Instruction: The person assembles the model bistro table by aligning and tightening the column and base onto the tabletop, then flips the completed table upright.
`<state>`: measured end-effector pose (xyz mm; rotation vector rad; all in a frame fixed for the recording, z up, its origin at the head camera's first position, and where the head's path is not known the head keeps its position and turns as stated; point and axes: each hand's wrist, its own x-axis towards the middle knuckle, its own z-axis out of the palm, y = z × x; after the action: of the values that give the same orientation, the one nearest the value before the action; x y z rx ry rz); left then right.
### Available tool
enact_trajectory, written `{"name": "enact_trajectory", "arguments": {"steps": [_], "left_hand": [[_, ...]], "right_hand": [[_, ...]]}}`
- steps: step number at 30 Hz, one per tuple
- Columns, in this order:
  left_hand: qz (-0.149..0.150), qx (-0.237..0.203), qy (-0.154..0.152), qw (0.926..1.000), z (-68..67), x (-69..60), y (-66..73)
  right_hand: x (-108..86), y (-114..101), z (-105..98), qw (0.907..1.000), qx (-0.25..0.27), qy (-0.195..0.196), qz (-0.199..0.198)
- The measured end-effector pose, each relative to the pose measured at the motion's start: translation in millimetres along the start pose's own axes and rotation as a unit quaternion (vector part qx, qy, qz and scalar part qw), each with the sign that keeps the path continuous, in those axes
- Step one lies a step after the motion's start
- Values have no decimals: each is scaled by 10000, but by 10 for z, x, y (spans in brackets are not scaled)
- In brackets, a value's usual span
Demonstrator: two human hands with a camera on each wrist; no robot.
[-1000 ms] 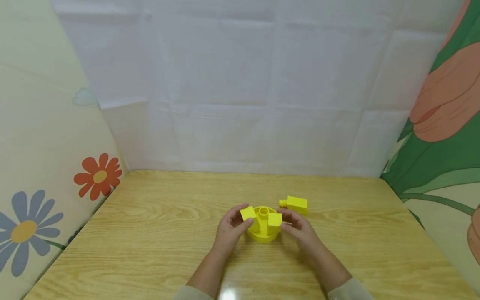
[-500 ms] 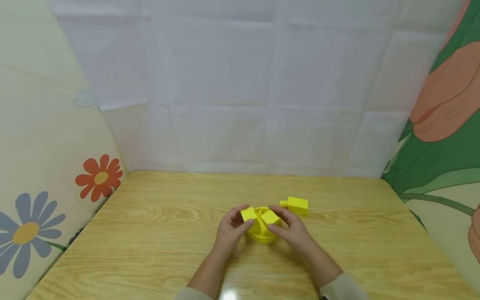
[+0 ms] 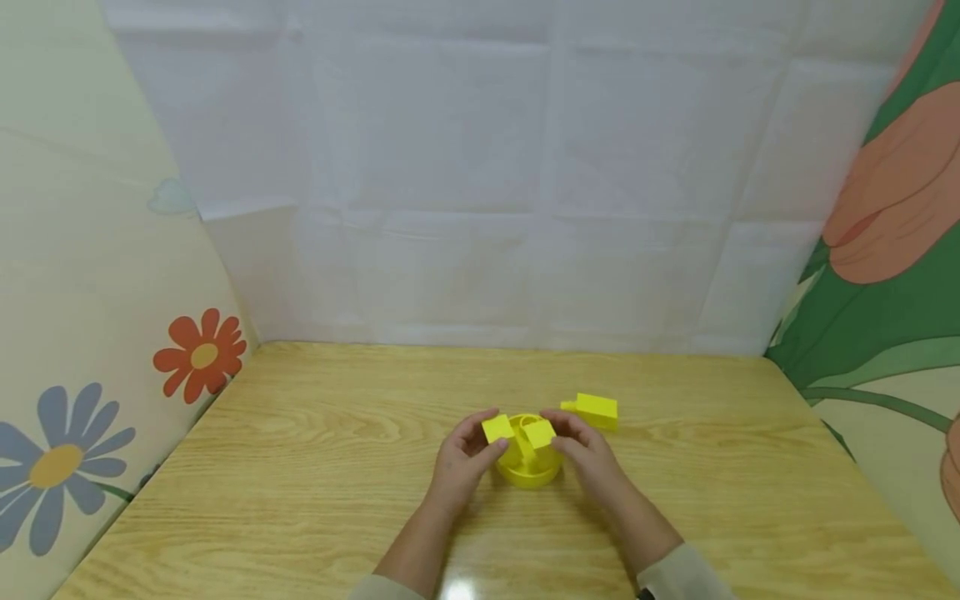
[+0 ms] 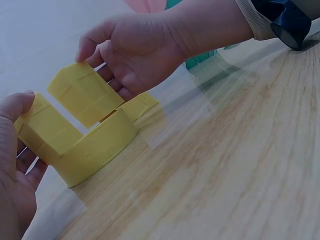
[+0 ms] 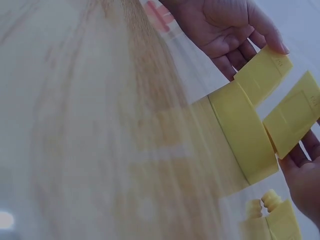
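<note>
The left hand (image 3: pixel 459 458) pinches an upright yellow rectangular block (image 3: pixel 498 428) between thumb and fingers, at the left side of a shallow, round yellow base (image 3: pixel 528 477). The base sits on a light wood-grain table (image 3: pixel 300 500), in its near half and a little right of the middle. The right hand (image 3: pixel 592 462) pinches a second yellow rectangular block (image 3: pixel 539 433) in the same way, at the right side of the base, thumb near and fingers far. A narrow gap separates the two held blocks in both wrist views, and the lower end of each meets or overlaps the rim of the base; whether either is fully seated cannot be told. A yellow ring-shaped socket (image 3: pixel 527 421) shows at the far side of the base, partly hidden by the blocks.

Just beyond the right hand, a loose yellow block with a ridged knob (image 3: pixel 597 408) lies on the table, its knob pointing left.

A creased white cloth (image 3: pixel 450 167) hangs along the far edge. On the left stands a cream panel with a red flower (image 3: pixel 202 356) and a blue-grey flower (image 3: pixel 56 467); on the right, a panel of green leaves and pink petals (image 3: pixel 885 308). Pale sleeves (image 3: pixel 682 575) show at the near edge.
</note>
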<state>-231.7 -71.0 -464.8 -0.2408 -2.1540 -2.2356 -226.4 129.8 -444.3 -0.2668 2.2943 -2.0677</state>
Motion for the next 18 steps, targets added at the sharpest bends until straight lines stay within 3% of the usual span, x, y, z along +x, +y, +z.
{"name": "enact_trajectory", "arguments": {"steps": [11, 18], "left_hand": [[111, -7, 13, 9999, 3, 0, -18], [74, -61, 4, 10000, 9, 0, -14]], "right_hand": [[55, 41, 6, 9986, -97, 521, 28], [67, 28, 5, 9984, -258, 484, 115]]}}
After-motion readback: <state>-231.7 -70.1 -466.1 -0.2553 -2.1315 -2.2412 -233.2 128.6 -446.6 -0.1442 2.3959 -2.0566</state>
